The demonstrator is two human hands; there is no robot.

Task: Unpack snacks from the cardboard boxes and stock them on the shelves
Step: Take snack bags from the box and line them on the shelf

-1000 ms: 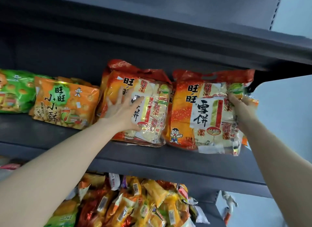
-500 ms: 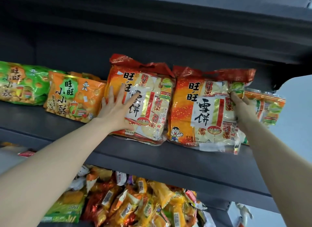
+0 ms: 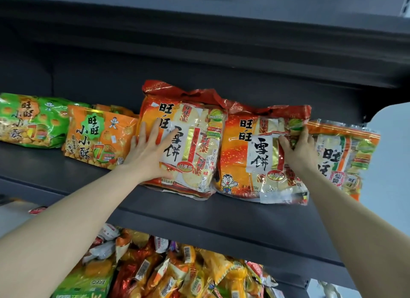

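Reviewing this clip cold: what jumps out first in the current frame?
Two big red-and-orange rice cracker bags stand side by side at the middle of the dark shelf. The left hand lies flat with spread fingers on the left bag, while the right hand curls its fingers over the right bag. Below, a lower shelf holds a jumbled heap of small snack packets.

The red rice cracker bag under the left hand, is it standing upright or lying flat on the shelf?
Upright, leaning back. The red bag stands on its bottom edge on the shelf, front facing out; the left hand presses flat against it.
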